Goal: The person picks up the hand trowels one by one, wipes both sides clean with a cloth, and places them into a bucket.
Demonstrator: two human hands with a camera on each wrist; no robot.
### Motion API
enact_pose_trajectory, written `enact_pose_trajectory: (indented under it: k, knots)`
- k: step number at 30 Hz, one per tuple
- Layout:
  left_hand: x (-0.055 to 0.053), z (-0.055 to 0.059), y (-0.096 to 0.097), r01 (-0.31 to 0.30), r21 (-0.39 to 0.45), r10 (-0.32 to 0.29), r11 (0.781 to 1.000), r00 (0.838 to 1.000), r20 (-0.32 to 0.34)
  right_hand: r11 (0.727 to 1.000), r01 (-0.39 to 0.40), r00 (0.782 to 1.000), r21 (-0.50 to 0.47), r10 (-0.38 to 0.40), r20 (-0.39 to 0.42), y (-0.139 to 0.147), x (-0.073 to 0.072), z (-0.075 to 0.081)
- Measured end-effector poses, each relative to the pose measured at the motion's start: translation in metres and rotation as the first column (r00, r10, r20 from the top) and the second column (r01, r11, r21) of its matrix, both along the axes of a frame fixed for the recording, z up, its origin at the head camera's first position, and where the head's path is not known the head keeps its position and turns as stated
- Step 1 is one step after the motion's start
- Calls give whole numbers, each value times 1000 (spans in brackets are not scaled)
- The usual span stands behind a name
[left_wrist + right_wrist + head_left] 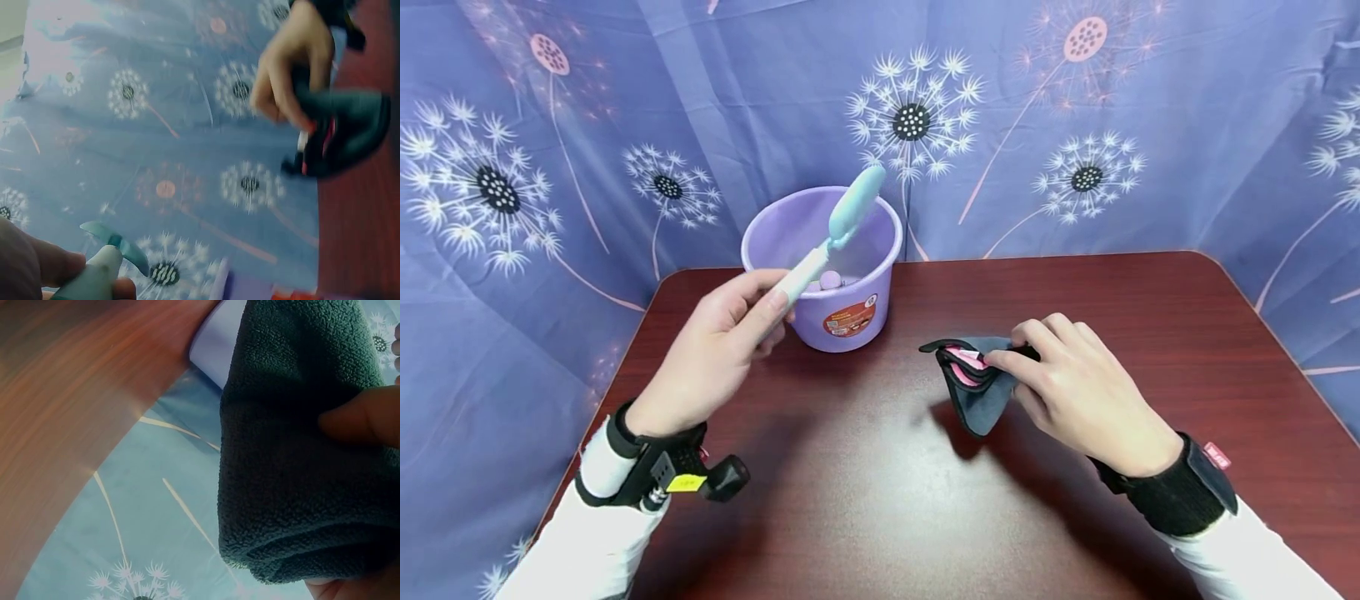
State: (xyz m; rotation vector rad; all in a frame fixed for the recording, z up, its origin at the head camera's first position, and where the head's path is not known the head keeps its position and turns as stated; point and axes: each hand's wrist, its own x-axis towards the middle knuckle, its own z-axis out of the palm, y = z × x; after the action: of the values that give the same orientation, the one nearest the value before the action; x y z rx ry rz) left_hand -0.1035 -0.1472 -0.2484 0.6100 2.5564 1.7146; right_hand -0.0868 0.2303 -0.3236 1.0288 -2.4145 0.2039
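My left hand (pixel 715 350) grips the white handle of a small trowel (pixel 855 204); its light-blue curved blade points up and away, overlapping the bucket's opening in the head view. In the left wrist view the trowel's blade (pixel 133 253) appears end-on beyond the fingers. My right hand (pixel 1075 387) pinches a folded grey cloth (pixel 985 408) with black edging, pink inner layers and a small white label, held above the table. Close up in the right wrist view, the cloth (pixel 294 469) has a fluffy terry surface, with the thumb on one face.
A purple bucket (pixel 880 312) with an orange label stands at the table's back left, a pale pink round thing (pixel 831 280) inside it. The reddish-brown table (pixel 865 500) has a blue dandelion-print curtain (pixel 790 100) behind it and along its sides.
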Motion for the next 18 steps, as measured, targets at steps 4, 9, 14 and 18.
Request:
enact_pose_trajectory:
  k: [4, 9, 14, 18]
  knots:
    - [-9, 8, -8, -112, -168, 91, 979, 988, -124, 1000, 10, 1000, 5, -10, 5, 5, 2, 1]
    - [-19, 15, -14, -234, -325, 157, 916, 957, -245, 1000, 12, 1000, -3, -12, 3, 9, 5, 1]
    - [-30, 23, -18, -277, -393, 152, 877, 935, -320, 1000, 6, 1000, -25, -6, -3, 11, 6, 2]
    - [-39, 28, -20, -307, -446, 118, 841, 908, -403, 1000, 12, 1000, -27, -13, -2, 13, 6, 2]
